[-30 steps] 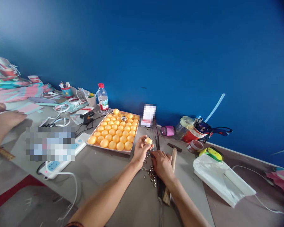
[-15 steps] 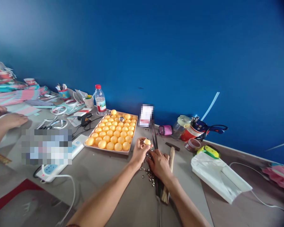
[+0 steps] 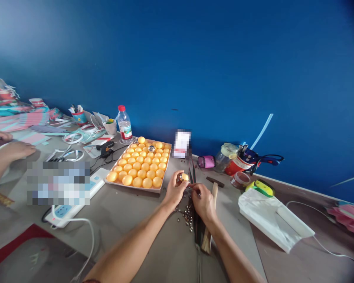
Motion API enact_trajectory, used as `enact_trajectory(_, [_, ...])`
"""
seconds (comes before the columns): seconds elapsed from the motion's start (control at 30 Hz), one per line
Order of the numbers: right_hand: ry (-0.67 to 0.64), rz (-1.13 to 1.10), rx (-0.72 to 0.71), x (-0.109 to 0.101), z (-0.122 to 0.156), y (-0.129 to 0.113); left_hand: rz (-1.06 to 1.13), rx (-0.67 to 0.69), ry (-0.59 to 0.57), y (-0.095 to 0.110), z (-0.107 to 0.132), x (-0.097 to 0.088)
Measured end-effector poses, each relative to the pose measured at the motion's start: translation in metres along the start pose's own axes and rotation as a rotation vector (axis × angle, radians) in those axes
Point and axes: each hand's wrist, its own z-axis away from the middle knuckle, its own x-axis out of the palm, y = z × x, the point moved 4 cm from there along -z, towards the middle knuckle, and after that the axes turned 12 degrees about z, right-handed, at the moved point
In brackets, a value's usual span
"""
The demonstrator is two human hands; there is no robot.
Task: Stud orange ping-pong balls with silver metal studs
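My left hand (image 3: 174, 188) is closed round a small orange ball (image 3: 184, 177), holding it just above the grey table (image 3: 153, 236). Close to its right, my right hand (image 3: 203, 198) has its fingers pinched together by the ball; what they hold is too small to make out. Under both hands lies a scatter of small shiny metal beads (image 3: 186, 215). A tray (image 3: 135, 186) filled with several rows of orange balls (image 3: 141, 164) sits just left of my left hand.
A hammer with a wooden handle (image 3: 210, 220) and dark tweezers (image 3: 191, 173) lie by my right hand. A water bottle (image 3: 124, 125), power strip (image 3: 73, 202), white bag (image 3: 273, 222), jars and a glue gun (image 3: 261, 159) stand around. Another person's hands (image 3: 8, 147) rest at far left.
My right hand has lifted off the beads and moved up toward the ball in my left hand, fingers pinched. The view shifted slightly.
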Motion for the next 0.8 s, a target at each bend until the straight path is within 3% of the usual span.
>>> enact_trajectory(0.17, [0.026, -0.302, 0.209, 0.001, -0.003, 0.010, 0.127, -0.102, -0.010, -0.004, 0.000, 0.001])
enact_trajectory(0.27, [-0.038, -0.518, 0.297, 0.005, -0.003, 0.012, 0.254, -0.153, -0.019, -0.006, 0.001, 0.004])
enact_trajectory(0.43, [-0.113, -0.815, 0.328, 0.013, -0.003, 0.009, 0.434, -0.227, -0.027, -0.007, 0.002, 0.007])
enact_trajectory(0.57, [-0.098, -0.891, 0.349, 0.016, -0.003, 0.011, 0.480, -0.262, -0.039, -0.007, 0.003, 0.008])
enact_trajectory(0.8, [-0.068, -0.810, 0.343, 0.014, -0.002, 0.013, 0.461, -0.268, -0.053, -0.013, 0.003, 0.007])
